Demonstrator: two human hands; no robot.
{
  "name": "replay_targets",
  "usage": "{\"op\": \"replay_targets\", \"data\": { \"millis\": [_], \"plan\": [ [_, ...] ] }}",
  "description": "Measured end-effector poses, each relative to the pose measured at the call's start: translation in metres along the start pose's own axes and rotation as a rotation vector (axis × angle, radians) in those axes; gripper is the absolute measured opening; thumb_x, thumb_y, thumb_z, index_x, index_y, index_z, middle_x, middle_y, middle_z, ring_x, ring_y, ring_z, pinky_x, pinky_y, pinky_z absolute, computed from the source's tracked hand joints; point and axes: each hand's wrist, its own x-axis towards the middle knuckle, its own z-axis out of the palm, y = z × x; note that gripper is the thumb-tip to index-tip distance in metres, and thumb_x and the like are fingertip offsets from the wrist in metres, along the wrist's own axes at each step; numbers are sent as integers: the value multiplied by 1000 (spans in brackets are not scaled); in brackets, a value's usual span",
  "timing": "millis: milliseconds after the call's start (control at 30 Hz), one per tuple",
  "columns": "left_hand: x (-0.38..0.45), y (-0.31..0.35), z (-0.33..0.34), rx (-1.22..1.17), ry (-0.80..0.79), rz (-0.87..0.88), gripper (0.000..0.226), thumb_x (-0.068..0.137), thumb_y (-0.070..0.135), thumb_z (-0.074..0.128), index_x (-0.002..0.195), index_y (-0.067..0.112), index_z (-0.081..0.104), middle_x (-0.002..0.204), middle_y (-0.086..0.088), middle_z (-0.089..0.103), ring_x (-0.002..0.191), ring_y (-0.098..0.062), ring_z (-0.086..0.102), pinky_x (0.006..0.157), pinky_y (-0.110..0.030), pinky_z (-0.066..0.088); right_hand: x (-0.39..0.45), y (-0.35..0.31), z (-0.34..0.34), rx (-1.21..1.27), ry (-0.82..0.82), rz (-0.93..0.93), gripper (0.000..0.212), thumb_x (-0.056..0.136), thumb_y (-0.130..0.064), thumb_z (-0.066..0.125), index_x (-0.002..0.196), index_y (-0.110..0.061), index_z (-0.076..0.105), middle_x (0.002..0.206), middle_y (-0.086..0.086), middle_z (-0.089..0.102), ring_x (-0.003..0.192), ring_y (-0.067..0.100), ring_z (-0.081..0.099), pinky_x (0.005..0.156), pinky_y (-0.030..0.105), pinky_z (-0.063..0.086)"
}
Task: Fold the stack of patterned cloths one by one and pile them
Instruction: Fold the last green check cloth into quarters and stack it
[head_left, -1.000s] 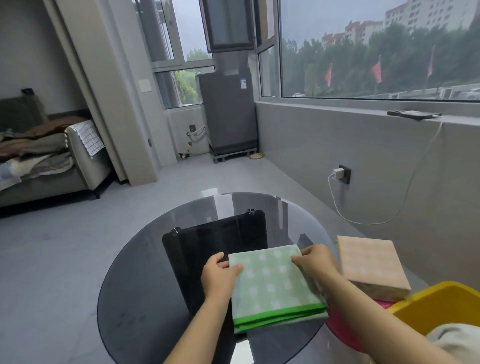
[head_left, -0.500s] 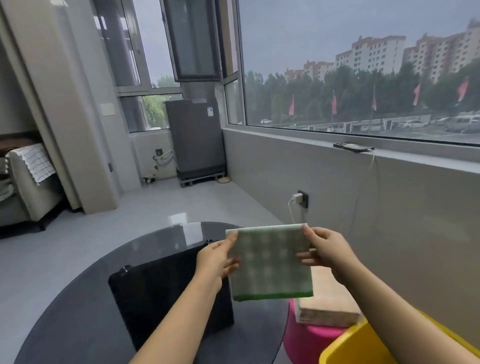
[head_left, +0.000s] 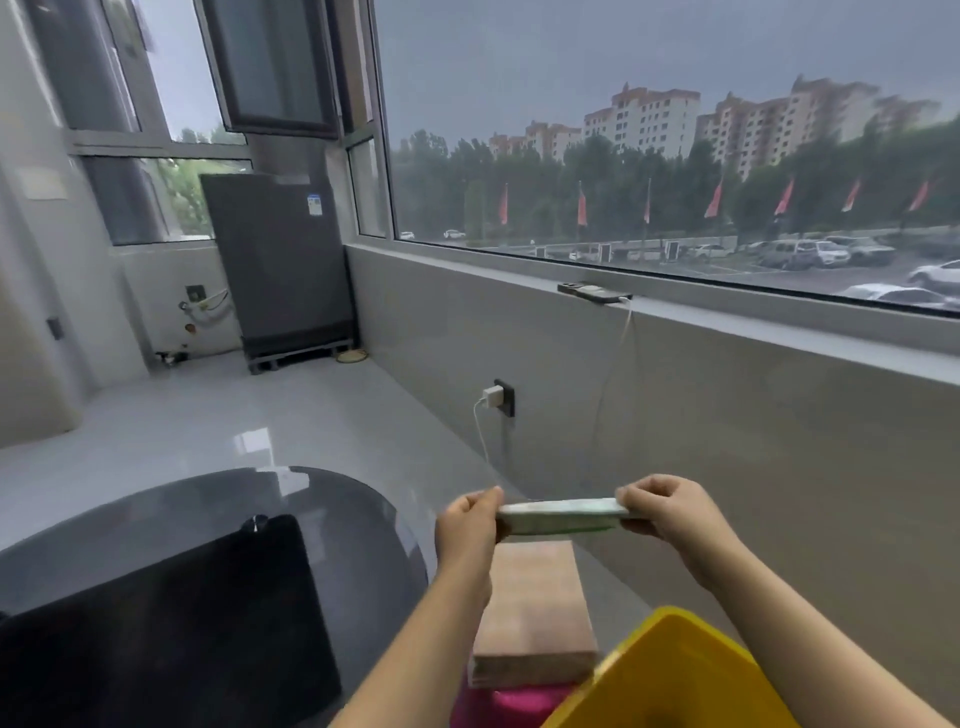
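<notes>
From your head camera, you hold one folded green cloth flat in the air, seen nearly edge-on. Your left hand pinches its left end between thumb and curled fingers; your right hand grips its right end the same way. Both hands sit just below the centre of the view.

Straight below the cloth, toward 6 o'clock, lies one pile of folded peach cloths; the green cloth hangs above it, apart from it. That pile rests on one pink stool, of which only a strip shows.

At 5 o'clock from the pile is one yellow tub, its rim cut off by the frame. At 8 o'clock sits one round dark glass table with one black mat on it.

Farther off, at 11 o'clock, stands one grey fridge. At 1 o'clock, one phone lies on the window sill, with one white cable running down toward one charger in the wall socket.
</notes>
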Motion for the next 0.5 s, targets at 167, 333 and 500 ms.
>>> {"op": "replay_targets", "data": {
  "millis": [167, 333, 500],
  "plan": [
    [26, -47, 23, 79, 40, 28, 21, 88, 9, 60, 106, 16, 65, 108, -2, 66, 98, -19, 63, 89, -36, 53, 22, 42, -9, -95, 40, 16, 20, 77, -6, 71, 95, -13, 68, 95, 8, 67, 76, 20, 63, 72, 32, 50],
    [48, -86, 33, -2, 95, -9, 24, 87, 0, 59, 103, 17, 66, 98, 0, 68, 94, -19, 64, 89, -28, 50, 50, 82, 3, -43, 44, 37, 41, 79, -4, 70, 117, -12, 59, 107, 3, 62, 87, 15, 62, 66, 25, 48],
    [67, -107, 28, 15, 182, 87, 36, 92, -2, 53, 126, 8, 58, 107, 10, 61, 93, -5, 59, 61, -1, 45, 69, 117, 27, 7, 4, 12, 42, 81, -1, 66, 120, -15, 57, 110, -1, 64, 92, 6, 62, 68, 17, 52]
  ]
}}
